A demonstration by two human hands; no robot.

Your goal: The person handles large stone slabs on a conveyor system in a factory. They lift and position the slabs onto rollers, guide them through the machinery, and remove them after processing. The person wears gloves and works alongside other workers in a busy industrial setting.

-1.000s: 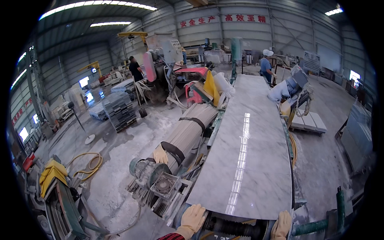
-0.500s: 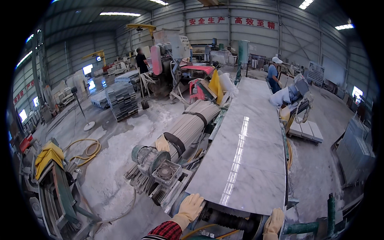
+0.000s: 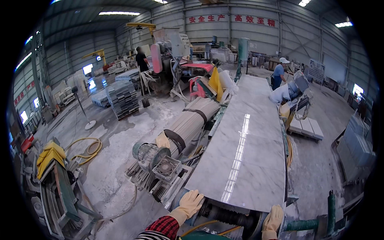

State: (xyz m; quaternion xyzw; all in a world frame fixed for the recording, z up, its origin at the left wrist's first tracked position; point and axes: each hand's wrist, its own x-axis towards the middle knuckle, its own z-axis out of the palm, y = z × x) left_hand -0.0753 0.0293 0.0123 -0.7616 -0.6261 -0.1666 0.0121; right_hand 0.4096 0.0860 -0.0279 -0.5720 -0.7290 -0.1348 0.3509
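A long polished slab of white, grey-veined stone (image 3: pixel 240 156) stretches away from me on a conveyor. My left hand (image 3: pixel 191 205), in a pale yellow glove, rests at its near left corner with the fingers stretched out. At the near right corner lies my right hand (image 3: pixel 273 220), gloved alike, its fingers extended and close together beside the slab's edge. Whether either palm presses on the stone cannot be made out. Between the hands, just under the slab's near edge, shows a dark roller (image 3: pixel 230 216).
Left of the conveyor are a motor (image 3: pixel 150 156) and a strapped bundle of pale strips (image 3: pixel 188 124). A yellow hose (image 3: pixel 89 150) coils on the floor. A worker in blue (image 3: pixel 279 74) stands beyond the slab's right side, another in black (image 3: pixel 141 61) near a machine. Green pipework (image 3: pixel 304 225) juts out at right.
The view has shifted slightly. Both hands stay at the slab's near corners, a touch higher in the picture. The worker in blue has moved a little to the right.
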